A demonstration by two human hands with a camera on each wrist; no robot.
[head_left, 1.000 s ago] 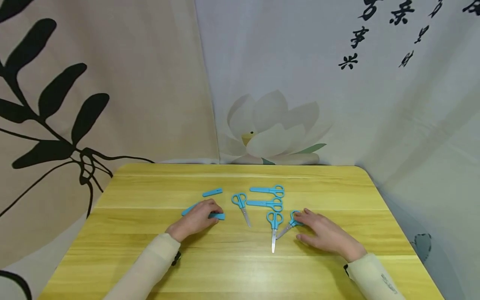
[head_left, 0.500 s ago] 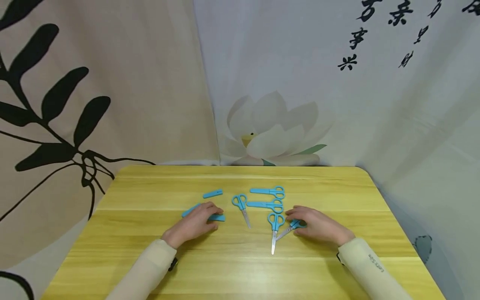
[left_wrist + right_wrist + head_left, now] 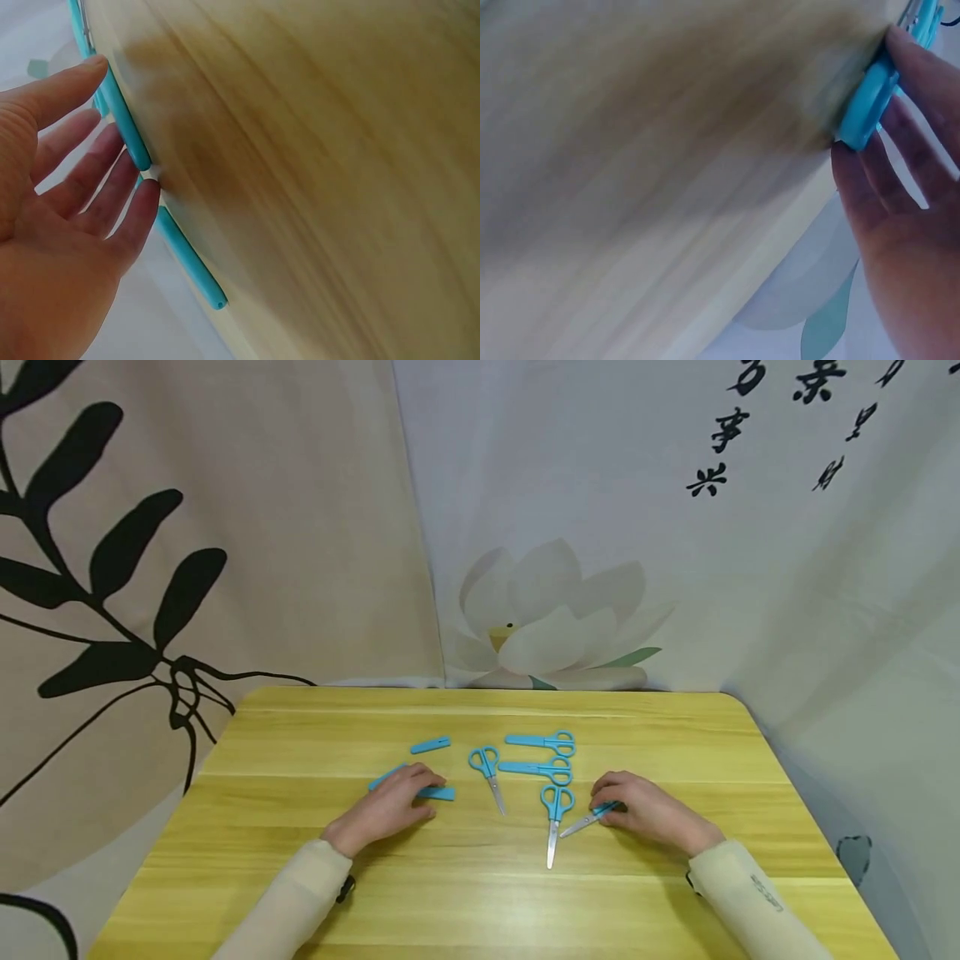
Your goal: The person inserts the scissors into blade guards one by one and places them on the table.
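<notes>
My left hand [image 3: 388,810] holds a blue scissors cover [image 3: 439,793] lying on the table; in the left wrist view the thumb is on one side of that cover [image 3: 126,124] and the fingers are on the other. A second cover [image 3: 386,777] lies partly hidden behind this hand, and a third cover [image 3: 431,745] is farther back. On the right, my right hand [image 3: 652,810] pinches the blue handle of a pair of scissors [image 3: 581,824], its bare blades pointing left. The right wrist view shows the handle [image 3: 868,105] between thumb and fingers.
Two uncovered scissors, one at centre [image 3: 487,768] and one nearer [image 3: 555,818], lie with blades toward me. Behind them are two covered scissors, a back pair [image 3: 536,741] and a front pair [image 3: 532,768]. The wooden table [image 3: 480,910] ends at a curtain [image 3: 562,485].
The right hand has closed on the scissors and drawn them slightly right, away from the neighbouring blades. The left hand stays at its cover, drawn back a little at first.
</notes>
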